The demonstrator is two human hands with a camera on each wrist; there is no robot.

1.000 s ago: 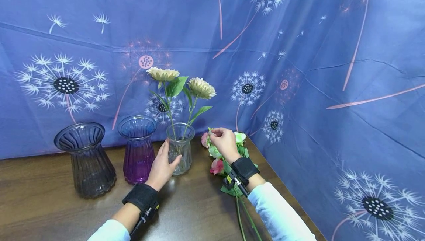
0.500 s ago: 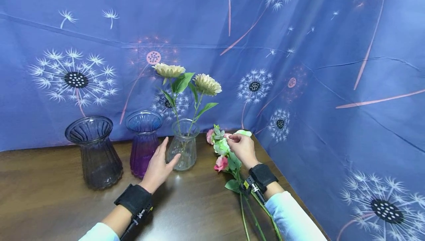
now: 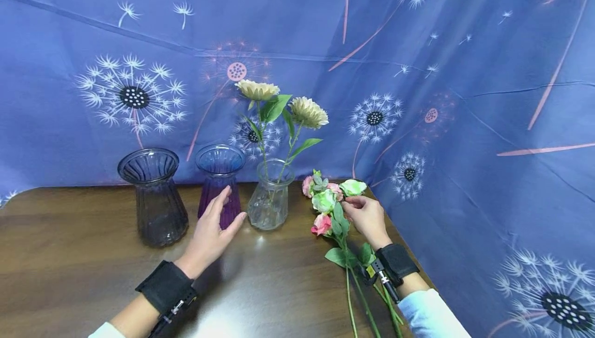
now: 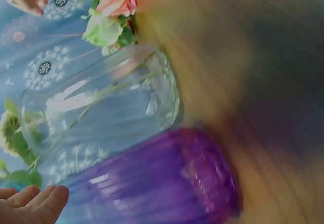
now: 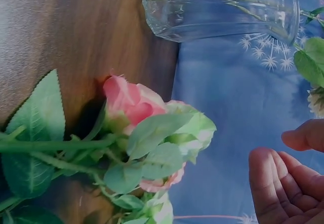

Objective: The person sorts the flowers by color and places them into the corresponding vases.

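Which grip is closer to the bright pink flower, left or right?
Right. The right grip is just beyond the bright pink flower, a bit to its right. The left grip is farther away on the other side, in front of the purple vase.

Open lane over tabletop (image 3: 279,281), lower centre. Grey vase (image 3: 160,206), purple vase (image 3: 235,198), clear vase (image 3: 268,206) block left-to-centre; loose flowers (image 3: 339,224) block right of centre.
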